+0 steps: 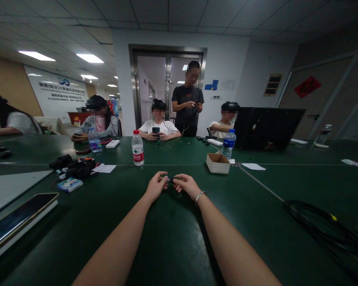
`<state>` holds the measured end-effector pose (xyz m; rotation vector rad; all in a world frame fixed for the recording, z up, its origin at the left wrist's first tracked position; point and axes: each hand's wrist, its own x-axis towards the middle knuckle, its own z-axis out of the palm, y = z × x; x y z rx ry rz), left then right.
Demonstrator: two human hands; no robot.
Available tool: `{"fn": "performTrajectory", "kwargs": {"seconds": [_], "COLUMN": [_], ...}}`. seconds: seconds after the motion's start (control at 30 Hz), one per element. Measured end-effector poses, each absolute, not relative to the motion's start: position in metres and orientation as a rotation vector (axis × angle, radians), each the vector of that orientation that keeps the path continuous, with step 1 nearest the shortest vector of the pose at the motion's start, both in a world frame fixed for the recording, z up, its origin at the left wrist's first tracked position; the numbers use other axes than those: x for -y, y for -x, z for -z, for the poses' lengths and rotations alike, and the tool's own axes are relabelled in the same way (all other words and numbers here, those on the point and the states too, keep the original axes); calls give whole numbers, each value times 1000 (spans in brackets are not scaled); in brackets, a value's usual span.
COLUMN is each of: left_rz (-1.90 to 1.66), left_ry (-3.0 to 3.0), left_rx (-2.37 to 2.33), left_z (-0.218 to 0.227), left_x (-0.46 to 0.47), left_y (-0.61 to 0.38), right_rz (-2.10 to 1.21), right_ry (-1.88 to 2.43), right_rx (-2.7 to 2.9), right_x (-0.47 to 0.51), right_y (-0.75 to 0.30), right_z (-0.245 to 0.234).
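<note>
"What is worn at the wrist of the right hand (186,186)?"
"A slim, silvery bracelet (200,197), patterned light and dark, is worn there."
"And beyond the bracelet?"
"Elbow-ward of it, the right forearm (227,238) is uncovered; leftward, the left forearm (125,238) too."

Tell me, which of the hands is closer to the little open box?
Right. The open box sits ahead and to the right of the right hand; the left hand is farther left, so farther from it.
</note>
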<state>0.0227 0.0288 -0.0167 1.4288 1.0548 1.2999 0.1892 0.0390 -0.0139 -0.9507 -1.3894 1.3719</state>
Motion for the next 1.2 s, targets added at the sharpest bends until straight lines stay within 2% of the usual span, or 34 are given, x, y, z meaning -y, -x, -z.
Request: {"fn": "performTrajectory", "kwargs": {"seconds": [0.53, 0.77, 0.93, 1.03, 1.2], "left_rz": [-1253, -1296, -1147, -1035, -840], "left_ry": [-1406, -1382, -1413, -1452, -1344], "left_rx": [-981, -1028, -1009, -1166, -1483], "left_z": [13, -2, -24, -28, -24], "left_x": [-24, -13, 28, 72, 137], "left_y": [-23, -27, -12, 17, 104], "right_rz": [-1332, -1150, -1205, -1265, -851], "right_ry": [952, 954, 838, 925, 1188], "right_rx": [1420, 1492, 1468, 1684, 2184], "right_x": [-37, -13, 27, 70, 148], "right_y": [-188, -171, -141, -132, -171], "right_z": [15, 4, -2, -7, -51]}}
